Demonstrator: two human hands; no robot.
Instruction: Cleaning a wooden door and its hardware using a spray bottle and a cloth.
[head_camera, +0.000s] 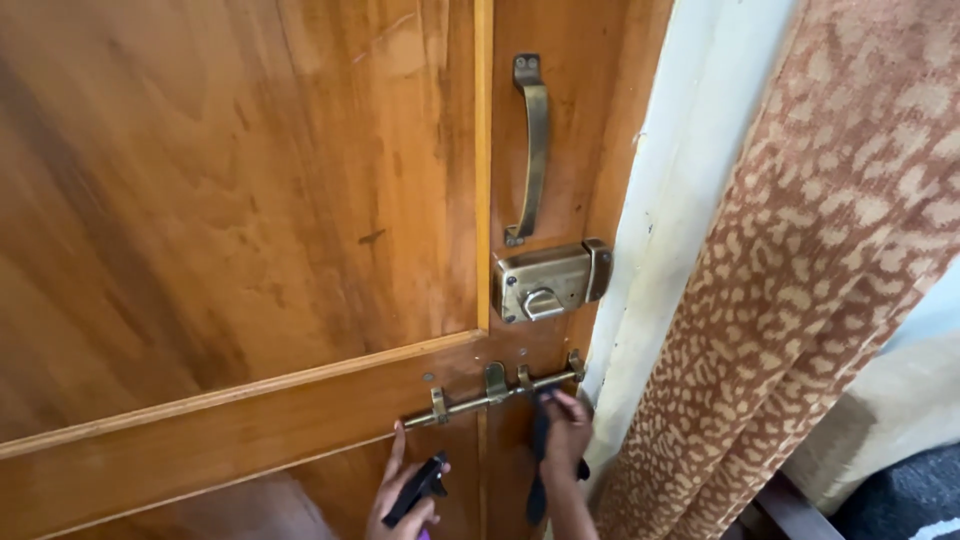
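Observation:
A closed wooden door (230, 220) fills the view. It carries a brass pull handle (532, 150), a brass rim lock (548, 282) and a long brass slide bolt (495, 390) low down. My left hand (405, 495) holds a dark spray trigger (418, 488) and its forefinger points up toward the bolt's left end. My right hand (565, 440) presses a dark cloth (540, 455) against the door just under the bolt's right end.
A white door frame (680, 200) runs along the door's right edge. A brown patterned curtain (800, 270) hangs right of it. Pale fabric (890, 410) and a dark floor patch (900, 500) show at the bottom right.

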